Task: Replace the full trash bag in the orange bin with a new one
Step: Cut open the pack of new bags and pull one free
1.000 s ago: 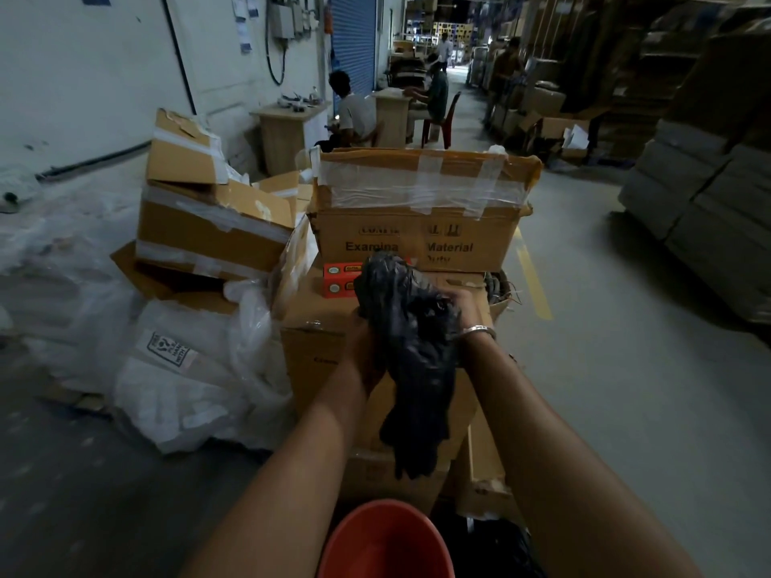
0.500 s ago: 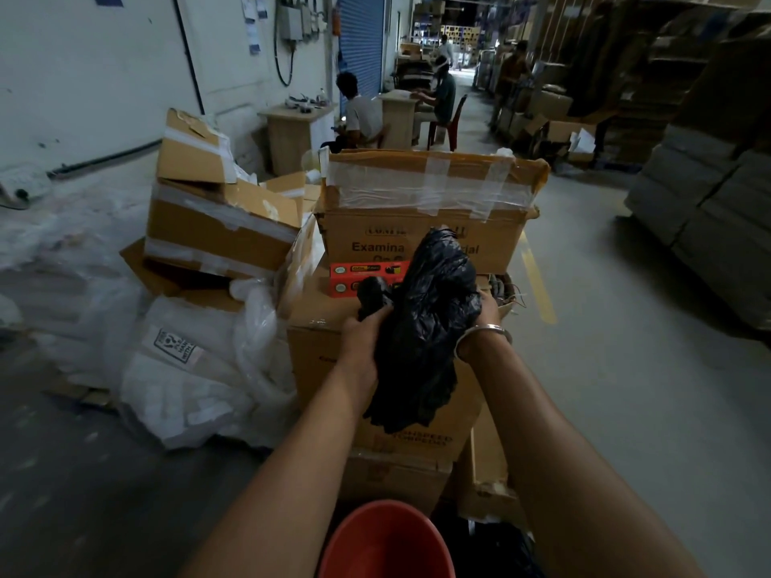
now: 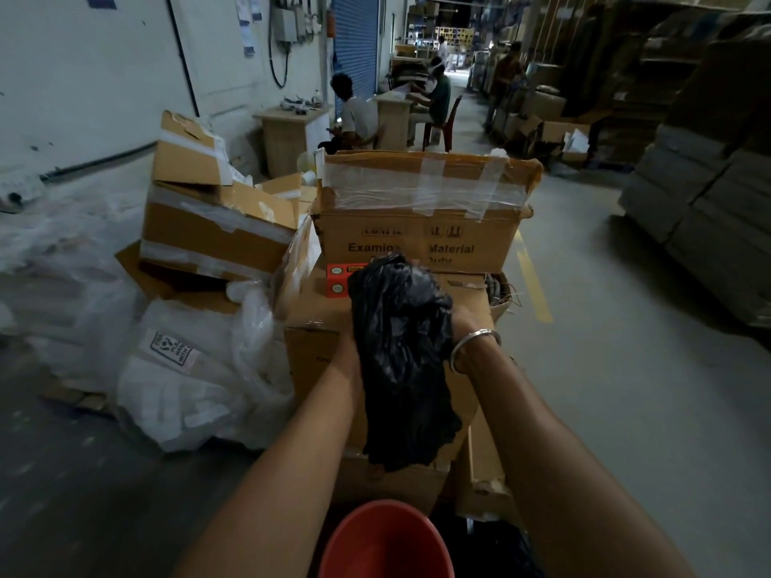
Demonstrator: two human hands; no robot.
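Note:
I hold a crumpled black trash bag (image 3: pixel 402 360) up in front of me with both hands. My left hand (image 3: pixel 349 352) grips its left side and is mostly hidden behind the plastic. On the bag's right side is my right hand (image 3: pixel 461 323), with a metal bangle on the wrist. The bag hangs bunched, its lower end loose. Below, at the bottom edge, stands the orange bin (image 3: pixel 386 540), and its inside looks bare. A dark bag (image 3: pixel 492 548) lies on the floor to the bin's right.
Stacked cardboard boxes (image 3: pixel 421 227) stand right behind the bin. Clear plastic wrap (image 3: pixel 196 369) and torn boxes (image 3: pixel 217 210) pile up at the left. Pallets of flat cardboard (image 3: pixel 709 210) line the right. People sit at desks (image 3: pixel 354 114) far down the aisle.
The bag's top bulge has dropped lower and the bag hangs longer between my hands. My hands have shifted slightly on it. The view has tilted a little.

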